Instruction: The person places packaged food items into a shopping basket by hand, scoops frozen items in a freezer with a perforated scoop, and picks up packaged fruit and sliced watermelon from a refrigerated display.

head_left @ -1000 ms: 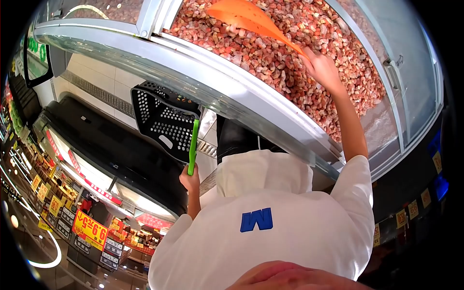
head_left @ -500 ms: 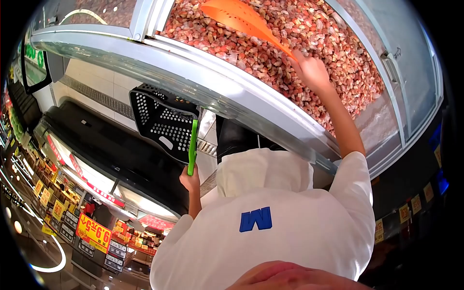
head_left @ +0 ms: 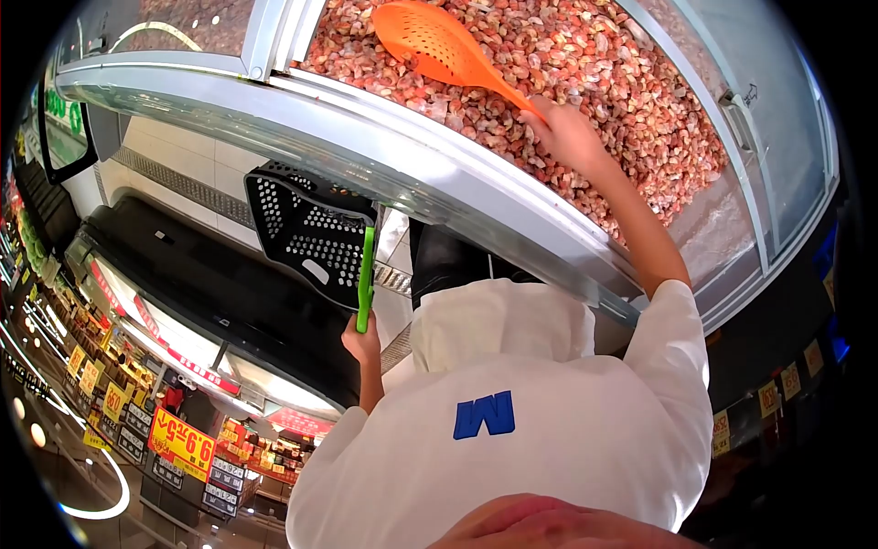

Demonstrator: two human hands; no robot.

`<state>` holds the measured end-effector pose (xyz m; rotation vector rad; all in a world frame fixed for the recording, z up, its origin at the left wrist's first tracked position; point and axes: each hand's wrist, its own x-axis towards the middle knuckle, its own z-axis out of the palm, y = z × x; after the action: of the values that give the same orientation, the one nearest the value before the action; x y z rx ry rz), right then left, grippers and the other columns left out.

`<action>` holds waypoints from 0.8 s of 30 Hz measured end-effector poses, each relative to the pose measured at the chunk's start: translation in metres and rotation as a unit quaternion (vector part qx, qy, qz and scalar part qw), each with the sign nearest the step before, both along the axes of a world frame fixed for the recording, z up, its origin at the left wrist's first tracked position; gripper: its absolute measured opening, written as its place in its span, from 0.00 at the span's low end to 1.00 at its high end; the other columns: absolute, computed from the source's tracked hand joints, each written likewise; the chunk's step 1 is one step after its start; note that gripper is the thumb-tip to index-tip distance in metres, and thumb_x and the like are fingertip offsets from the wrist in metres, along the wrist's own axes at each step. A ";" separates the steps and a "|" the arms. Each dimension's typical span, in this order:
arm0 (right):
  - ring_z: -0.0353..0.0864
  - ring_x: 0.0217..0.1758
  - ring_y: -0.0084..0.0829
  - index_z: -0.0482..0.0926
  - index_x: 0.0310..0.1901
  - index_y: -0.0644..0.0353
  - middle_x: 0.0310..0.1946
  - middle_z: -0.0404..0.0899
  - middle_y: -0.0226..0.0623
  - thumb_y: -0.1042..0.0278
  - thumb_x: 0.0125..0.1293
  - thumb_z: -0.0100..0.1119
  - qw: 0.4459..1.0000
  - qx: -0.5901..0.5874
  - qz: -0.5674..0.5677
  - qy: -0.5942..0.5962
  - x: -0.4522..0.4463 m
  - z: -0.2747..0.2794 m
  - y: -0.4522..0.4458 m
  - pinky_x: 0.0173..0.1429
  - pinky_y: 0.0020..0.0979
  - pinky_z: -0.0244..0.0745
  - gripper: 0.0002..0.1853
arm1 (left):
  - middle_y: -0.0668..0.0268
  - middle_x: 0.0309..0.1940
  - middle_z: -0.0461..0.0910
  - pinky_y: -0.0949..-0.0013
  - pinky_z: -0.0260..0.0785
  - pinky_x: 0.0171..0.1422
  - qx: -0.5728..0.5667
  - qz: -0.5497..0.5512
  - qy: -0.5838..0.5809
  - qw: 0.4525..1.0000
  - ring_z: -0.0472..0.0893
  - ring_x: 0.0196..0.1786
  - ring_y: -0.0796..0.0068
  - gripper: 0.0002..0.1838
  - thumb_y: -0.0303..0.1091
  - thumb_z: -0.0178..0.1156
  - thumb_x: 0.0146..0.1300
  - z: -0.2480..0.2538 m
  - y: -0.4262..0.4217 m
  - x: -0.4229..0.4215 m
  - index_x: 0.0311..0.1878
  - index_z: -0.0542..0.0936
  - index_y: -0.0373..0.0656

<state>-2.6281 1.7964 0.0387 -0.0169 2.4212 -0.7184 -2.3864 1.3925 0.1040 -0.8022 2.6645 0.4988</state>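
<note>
My right hand [head_left: 569,137] is closed around the handle of an orange slotted scoop [head_left: 439,41]. The perforated bowl of the scoop lies over a bed of frozen shrimp [head_left: 640,128], pinkish and loose, in a chest freezer; its bowl shows no shrimp in it. Down at my side, my left hand [head_left: 361,340] grips the green handle of a black shopping basket [head_left: 320,252]. The basket hangs tilted beside the freezer, its walls full of holes. What I can see of its inside holds no goods.
The freezer's white rim [head_left: 439,146] runs between me and the shrimp. A sliding glass lid [head_left: 777,137] stands at the right, with a frame at the left. Behind the basket is a long black display case [head_left: 210,274]. Yellow and red price signs [head_left: 183,444] hang beyond.
My right hand has shifted slightly left and down with the scoop, whose perforated bowl now faces more toward the camera. My left hand and the basket have hardly moved.
</note>
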 end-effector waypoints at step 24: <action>0.66 0.20 0.21 0.71 0.35 0.66 0.17 0.67 0.29 0.59 0.65 0.45 0.953 -0.231 -0.196 0.002 -0.073 -0.003 -0.022 0.26 0.26 0.62 0.15 | 0.51 0.11 0.69 0.60 0.63 0.21 -0.024 -0.010 -0.001 1.000 0.73 0.17 0.51 0.14 0.41 0.63 0.45 -0.005 -0.015 0.011 0.21 0.77 0.38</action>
<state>-2.7009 1.7749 0.0356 0.2806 2.2259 -1.4518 -2.3754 1.3775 0.0989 -0.7886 2.6888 0.4301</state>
